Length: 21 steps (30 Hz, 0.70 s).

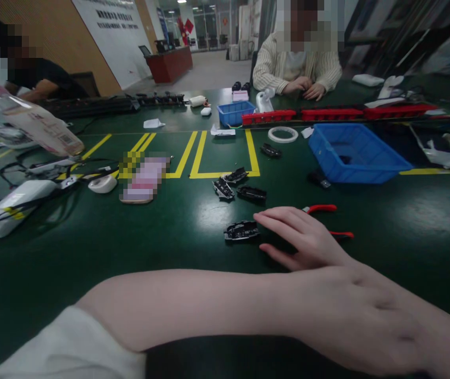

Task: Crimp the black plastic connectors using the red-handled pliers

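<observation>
My right hand (307, 237) reaches in from the right with fingers stretched and thumb apart, holding nothing visible. Its fingertips lie beside a small black plastic part with a pale edge (241, 230); whether they touch it I cannot tell. Red-handled pliers (321, 208) lie partly hidden behind this hand. My left forearm stretches across the front, and my left hand (351, 310) overlaps my right wrist and forearm; its fingers are not distinguishable. Similar black parts lie just beyond: one tilted (223, 189), one behind it (236, 175), and one flat (252, 193).
A blue bin (357, 152) stands at right, a smaller blue basket (235, 112) farther back. A tape roll (283, 135), red strips (331, 114) and a phone (146, 179) lie on the green table. Cables and a white device (15, 205) occupy the left. Two people sit beyond.
</observation>
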Available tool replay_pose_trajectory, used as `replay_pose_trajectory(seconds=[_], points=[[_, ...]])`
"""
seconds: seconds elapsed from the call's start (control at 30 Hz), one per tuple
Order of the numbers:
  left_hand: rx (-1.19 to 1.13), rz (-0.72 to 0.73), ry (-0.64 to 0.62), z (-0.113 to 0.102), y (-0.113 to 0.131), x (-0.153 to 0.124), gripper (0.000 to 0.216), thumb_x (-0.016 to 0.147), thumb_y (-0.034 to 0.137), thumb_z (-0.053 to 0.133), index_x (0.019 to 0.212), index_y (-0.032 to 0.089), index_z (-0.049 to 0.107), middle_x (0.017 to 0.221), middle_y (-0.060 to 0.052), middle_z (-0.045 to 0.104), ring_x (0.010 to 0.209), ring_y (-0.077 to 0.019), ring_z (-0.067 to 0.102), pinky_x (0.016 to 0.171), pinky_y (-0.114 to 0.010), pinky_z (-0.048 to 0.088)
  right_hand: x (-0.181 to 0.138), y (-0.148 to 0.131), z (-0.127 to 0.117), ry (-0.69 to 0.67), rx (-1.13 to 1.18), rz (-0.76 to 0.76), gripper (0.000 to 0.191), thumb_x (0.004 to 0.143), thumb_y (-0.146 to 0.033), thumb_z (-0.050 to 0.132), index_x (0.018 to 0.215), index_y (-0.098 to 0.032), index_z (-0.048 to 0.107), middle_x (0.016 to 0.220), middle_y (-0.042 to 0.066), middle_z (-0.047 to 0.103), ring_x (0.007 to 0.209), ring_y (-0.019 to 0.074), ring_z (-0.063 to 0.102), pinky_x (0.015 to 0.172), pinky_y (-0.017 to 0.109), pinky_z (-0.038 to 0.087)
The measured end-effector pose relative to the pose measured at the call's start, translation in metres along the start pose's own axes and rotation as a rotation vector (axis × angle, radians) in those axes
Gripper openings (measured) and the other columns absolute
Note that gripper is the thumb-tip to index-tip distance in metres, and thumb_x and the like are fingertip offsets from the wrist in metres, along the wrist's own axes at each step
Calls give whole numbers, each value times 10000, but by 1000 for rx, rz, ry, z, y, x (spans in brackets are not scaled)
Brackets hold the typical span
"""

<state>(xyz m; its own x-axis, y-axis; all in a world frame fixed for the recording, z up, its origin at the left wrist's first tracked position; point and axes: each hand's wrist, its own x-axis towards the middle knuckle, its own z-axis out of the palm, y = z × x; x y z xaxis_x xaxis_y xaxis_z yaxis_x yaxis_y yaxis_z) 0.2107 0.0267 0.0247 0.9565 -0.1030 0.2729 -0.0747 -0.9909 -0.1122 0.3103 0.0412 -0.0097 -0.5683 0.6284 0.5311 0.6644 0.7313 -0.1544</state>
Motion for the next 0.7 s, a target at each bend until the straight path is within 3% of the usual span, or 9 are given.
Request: replay_pose_trajectory(seconds=[0.03,0.1,0.2,0.27,0.4,0.47,0.57,0.7], points=[[-65,58,117,-2,-5,-22,242,941,291,446,877,276,679,924,30,671,816,-112,595,637,-256,430,-5,9,-8,-9,-39,48,422,892,-299,555,1282,-154,492,1154,136,619,1061,234,577,843,381,525],[-85,-62,293,-4,-16,-67,210,909,285,512,773,194,644,761,9,647,686,-130,564,597,-283,411,-15,29,-23,-82,-114,142,511,872,-391,575,1318,-164,474,1191,147,599,1096,271,561,876,436,506],[-70,-278,370,-6,-31,-121,100,871,216,530,813,167,595,720,3,605,625,-130,517,527,-273,361,-30,57,-37,-261,-195,201,709,771,-570,629,1351,-196,466,1272,149,559,1126,339,549,903,528,479],[-77,-402,392,-8,-39,-143,125,848,231,565,947,157,580,826,-25,617,705,-139,548,581,-264,407,-36,68,-39,-346,-168,285,706,763,-617,605,1311,-183,510,1255,155,558,1065,326,584,836,487,525],[-165,-689,213,-8,-52,-151,588,779,534,646,1191,138,504,1128,-102,572,978,-236,558,768,-353,482,-37,70,-33,-325,-156,349,541,866,-574,475,1186,-150,579,1135,151,591,949,276,616,783,447,548],[-202,-755,87,-7,-56,-148,669,754,593,654,1228,154,484,1175,-98,550,1009,-247,545,793,-368,489,-35,66,-29,-286,-188,345,514,888,-557,443,1164,-143,573,1114,154,593,923,276,618,768,458,547],[-265,-792,-24,-4,-59,-144,482,816,516,629,1147,179,534,1120,-65,560,956,-215,540,780,-347,491,-31,60,-24,-221,-172,360,457,912,-514,424,1182,-162,535,1146,152,572,924,269,616,760,444,547],[-312,-791,-44,-4,-61,-145,314,866,419,601,1061,177,560,1056,-47,569,912,-193,532,736,-317,481,-26,47,-22,-187,-124,342,401,929,-460,417,1214,-193,509,1165,139,557,929,251,607,741,403,543]])
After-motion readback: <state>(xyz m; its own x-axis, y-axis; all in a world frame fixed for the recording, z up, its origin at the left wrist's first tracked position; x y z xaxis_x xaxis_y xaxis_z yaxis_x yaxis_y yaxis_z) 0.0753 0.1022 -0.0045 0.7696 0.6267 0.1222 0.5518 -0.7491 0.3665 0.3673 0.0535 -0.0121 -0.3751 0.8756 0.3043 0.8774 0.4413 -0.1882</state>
